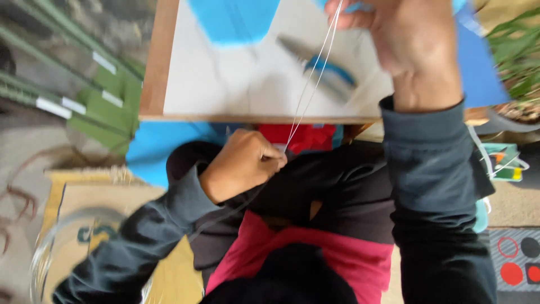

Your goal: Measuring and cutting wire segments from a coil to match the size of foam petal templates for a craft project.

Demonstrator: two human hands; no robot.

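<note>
The left hand (pixel 242 163) pinches thin white strings (pixel 306 90) with a closed grip near the lap; the right hand (pixel 405 39) holds them tight above the white table (pixel 225 84), beside blue-handled pliers (pixel 323 70).

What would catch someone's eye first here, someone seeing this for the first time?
Most striking are the thin white strings stretched taut between the two hands: the left hand pinches them low near the lap, while the right hand pulls them up at the top edge. Behind the strings, blue-handled pliers lie on the white board, with a blue sheet at its far end.
</note>
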